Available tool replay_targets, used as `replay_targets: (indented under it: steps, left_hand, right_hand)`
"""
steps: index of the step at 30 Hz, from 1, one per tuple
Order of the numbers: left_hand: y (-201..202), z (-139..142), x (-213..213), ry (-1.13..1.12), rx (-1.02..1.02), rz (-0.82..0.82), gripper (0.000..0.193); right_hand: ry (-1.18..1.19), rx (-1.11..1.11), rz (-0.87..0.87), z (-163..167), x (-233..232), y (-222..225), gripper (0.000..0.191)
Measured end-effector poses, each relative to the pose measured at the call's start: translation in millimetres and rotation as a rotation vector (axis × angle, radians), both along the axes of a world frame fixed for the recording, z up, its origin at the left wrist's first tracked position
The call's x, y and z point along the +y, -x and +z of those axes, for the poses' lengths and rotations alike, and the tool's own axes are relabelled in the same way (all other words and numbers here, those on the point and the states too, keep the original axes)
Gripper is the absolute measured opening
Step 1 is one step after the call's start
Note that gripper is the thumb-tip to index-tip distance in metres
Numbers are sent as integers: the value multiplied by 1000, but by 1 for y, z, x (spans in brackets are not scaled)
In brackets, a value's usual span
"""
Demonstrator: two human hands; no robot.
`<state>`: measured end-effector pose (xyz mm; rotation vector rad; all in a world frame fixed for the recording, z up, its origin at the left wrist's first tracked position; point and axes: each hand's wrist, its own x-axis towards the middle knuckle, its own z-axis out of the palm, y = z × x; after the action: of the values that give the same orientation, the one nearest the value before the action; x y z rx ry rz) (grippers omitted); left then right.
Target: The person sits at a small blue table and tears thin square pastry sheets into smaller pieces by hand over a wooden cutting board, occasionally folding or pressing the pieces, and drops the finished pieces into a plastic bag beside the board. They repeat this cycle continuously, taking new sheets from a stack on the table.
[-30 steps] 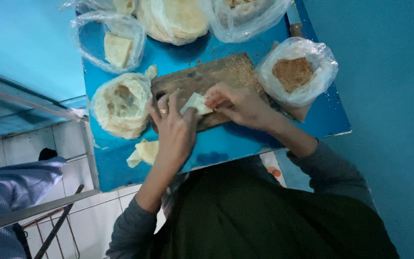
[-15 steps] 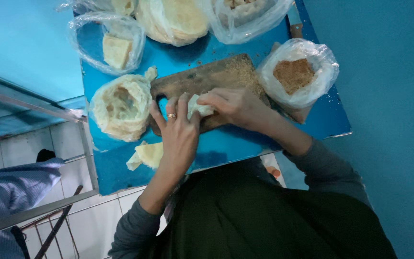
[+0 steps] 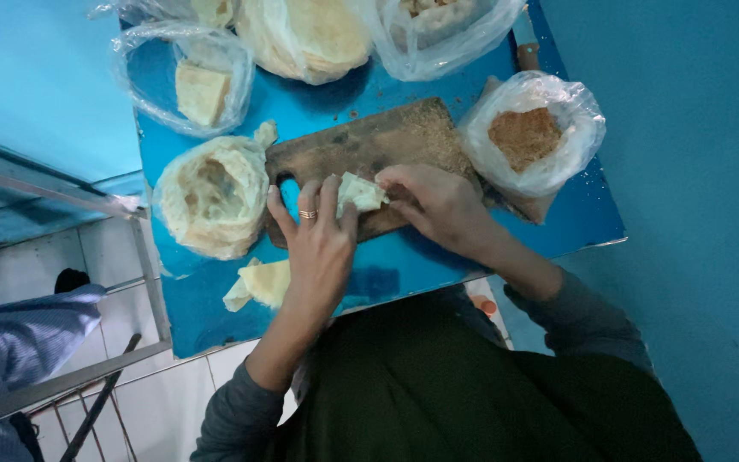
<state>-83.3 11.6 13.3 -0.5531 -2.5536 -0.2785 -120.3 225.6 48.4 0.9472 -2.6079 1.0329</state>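
The person's left hand (image 3: 318,244) and right hand (image 3: 438,205) meet over a worn brown wooden cutting board (image 3: 369,150) on the blue tabletop (image 3: 558,222). Between them sits a small pale folded piece of dough sheet (image 3: 359,193). The left hand's fingers curl over its left edge, a ring showing on one finger, and the right hand pinches its right edge with thumb and fingertips, so both hands are closed on the piece. It rests at the near edge of the board, touching both hands.

The folding looks to be midway: the piece is already bunched into a compact packet, but its corners are loose and it has not been set aside. Two pale folded pieces (image 3: 260,284) lie on the tabletop just left of the left wrist, probably finished ones. A clear plastic bag of pale thin sheets (image 3: 211,197) sits open left of the board, apparently the supply and far from used up. A clear bag of brown crumbly filling (image 3: 528,137) stands right of the board, near the right hand. More bags of pale sheets (image 3: 305,34) line the far edge.
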Motion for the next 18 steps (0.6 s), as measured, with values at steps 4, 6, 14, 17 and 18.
replay_targets:
  steps: [4,6,14,17,18]
  left_hand:
    - [0,2,-1,16,6,2,15]
    - [0,2,0,-14,4,-6,14]
    - [0,3,0,23,16,-7,21]
    - [3,0,-3,-6,23,-24,22]
    - [4,-1,-3,-18,19,-34,22]
  right_hand:
    - [27,66,25,-3,-6,4,30]
    - [39,76,25,-4,-10,6,29]
    - [-102,188,214,0,-16,11,34]
    - [-104,183,278,-1,-15,12,33]
    - [-107,165,281,-3,-15,12,32]
